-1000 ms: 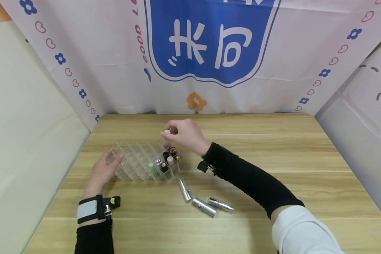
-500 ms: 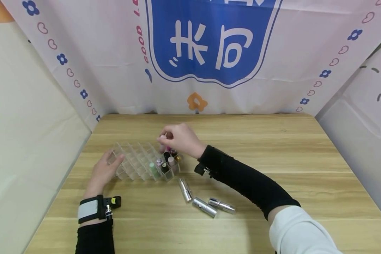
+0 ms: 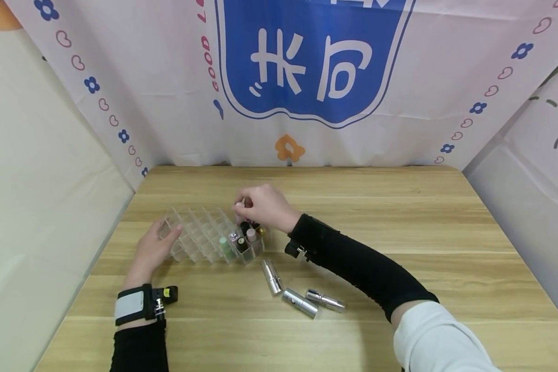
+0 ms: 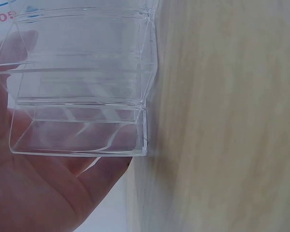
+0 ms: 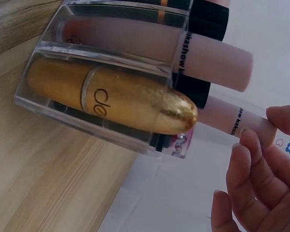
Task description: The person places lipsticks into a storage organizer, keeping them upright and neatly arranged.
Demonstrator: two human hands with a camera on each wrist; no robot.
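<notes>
A clear lipstick organizer (image 3: 200, 240) with slanted compartments stands on the table, tubes filling part of its right end. My left hand (image 3: 151, 250) grips its left end, thumb on the near side; the left wrist view shows fingers behind the clear plastic (image 4: 82, 82). Over the far right part, my right hand (image 3: 267, 206) pinches the cap of a pink lip gloss tube (image 5: 232, 116) between thumb and fingertips. The tube's lower end is hidden behind the organizer. Nearer the right wrist camera sit a gold lipstick (image 5: 121, 99) and another pink tube (image 5: 217, 63), both in compartments.
Three silver lipsticks lie on the wooden table in front of the organizer: one slanted (image 3: 272, 278), one in the middle (image 3: 299, 303) and one farther right (image 3: 325, 300). A green tube (image 3: 225, 247) stands among the filled compartments. A printed cloth (image 3: 307, 139) hangs behind the table.
My right hand has moved down and slightly left with the pink lip gloss, which has sunk lower into the organizer. My left hand keeps its grip in place.
</notes>
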